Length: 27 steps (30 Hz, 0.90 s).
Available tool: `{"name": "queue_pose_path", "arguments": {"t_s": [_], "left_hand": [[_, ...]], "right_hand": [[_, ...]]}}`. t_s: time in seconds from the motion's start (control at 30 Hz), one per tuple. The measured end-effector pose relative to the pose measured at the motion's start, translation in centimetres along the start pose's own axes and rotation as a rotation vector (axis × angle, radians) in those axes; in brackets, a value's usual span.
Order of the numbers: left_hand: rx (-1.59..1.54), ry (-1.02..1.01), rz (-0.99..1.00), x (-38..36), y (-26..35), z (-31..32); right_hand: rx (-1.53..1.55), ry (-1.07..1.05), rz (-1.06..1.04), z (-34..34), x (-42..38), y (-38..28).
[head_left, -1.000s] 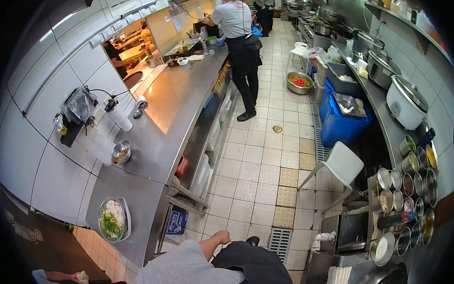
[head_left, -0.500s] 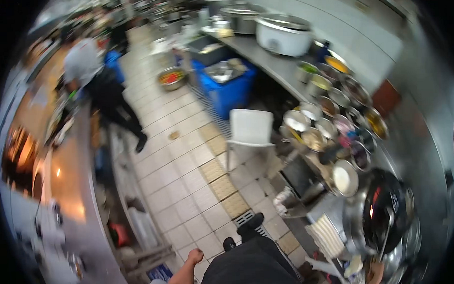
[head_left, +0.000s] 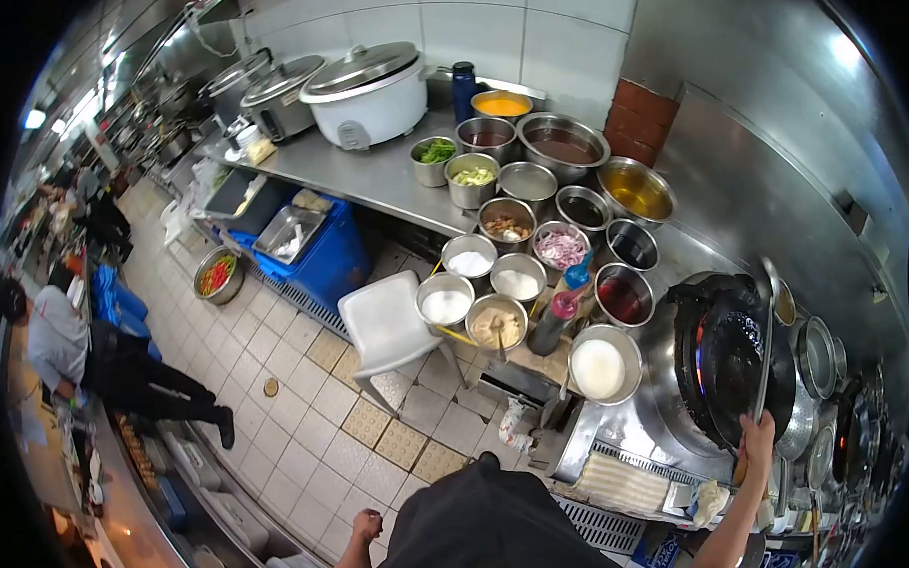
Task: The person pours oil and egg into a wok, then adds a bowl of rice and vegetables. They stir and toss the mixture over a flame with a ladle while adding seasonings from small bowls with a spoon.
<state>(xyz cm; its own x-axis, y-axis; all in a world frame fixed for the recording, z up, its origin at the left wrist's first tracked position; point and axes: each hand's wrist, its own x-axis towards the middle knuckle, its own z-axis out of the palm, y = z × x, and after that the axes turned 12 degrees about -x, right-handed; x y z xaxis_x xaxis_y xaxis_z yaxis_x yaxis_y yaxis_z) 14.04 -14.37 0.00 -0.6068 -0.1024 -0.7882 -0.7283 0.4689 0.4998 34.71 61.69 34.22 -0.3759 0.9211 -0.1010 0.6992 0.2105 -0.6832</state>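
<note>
My right hand (head_left: 756, 440) is closed round the handle of a long metal ladle (head_left: 766, 358), which points up across the wok's right side. Beneath it a black wok (head_left: 740, 364) sits tilted on the burner, and an orange and blue flame shows along the wok's left edge. My left hand (head_left: 367, 525) hangs low beside my dark apron (head_left: 483, 528), fingers curled in, with nothing visible in it. Left of the wok stands a metal bowl of white contents (head_left: 598, 369). A folded cloth (head_left: 632, 485) lies on the stove's front edge.
Several metal bowls of ingredients, among them sliced onion (head_left: 561, 246), crowd the counter beside squeeze bottles (head_left: 556, 315). A white chair (head_left: 386, 321) and a blue bin (head_left: 318, 254) stand on the tiled floor. A co-worker (head_left: 71, 337) bends over the left counter.
My view has swung right towards the stove and ingredient bowls. My right hand and the ladle, low at the frame's edge before, now show further up. My left hand stays low and curled.
</note>
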Motion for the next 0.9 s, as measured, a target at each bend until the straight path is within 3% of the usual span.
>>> {"name": "queue_pose_path", "arguments": {"t_s": [0.23,0.37,0.53,0.6,0.73,0.83,0.9], "left_hand": [[0.141,-0.058,0.253,6.7,12.9,1.9],[0.323,-0.137,0.299,7.2,18.2,2.7],[0.324,-0.145,0.270,13.6,16.7,1.1],[0.230,-0.177,0.155,12.7,19.8,-0.9],[-0.063,-0.148,-0.076,17.0,18.1,-4.3],[-0.091,-0.162,-0.167,17.9,19.4,-6.4],[-0.016,-0.198,-0.122,20.1,18.3,-7.4]], "right_hand": [[0.355,-0.049,-0.204,7.4,2.8,-22.8],[0.553,-0.253,-0.261,14.3,5.2,-34.1],[0.533,-0.534,-0.346,24.6,10.0,-45.4],[0.525,-0.606,-0.290,29.2,12.2,-49.5],[0.425,-0.638,-0.234,38.2,16.6,-57.3],[0.332,-0.680,-0.201,43.0,19.6,-60.6],[0.287,-0.737,-0.151,45.6,21.2,-61.7]]}}
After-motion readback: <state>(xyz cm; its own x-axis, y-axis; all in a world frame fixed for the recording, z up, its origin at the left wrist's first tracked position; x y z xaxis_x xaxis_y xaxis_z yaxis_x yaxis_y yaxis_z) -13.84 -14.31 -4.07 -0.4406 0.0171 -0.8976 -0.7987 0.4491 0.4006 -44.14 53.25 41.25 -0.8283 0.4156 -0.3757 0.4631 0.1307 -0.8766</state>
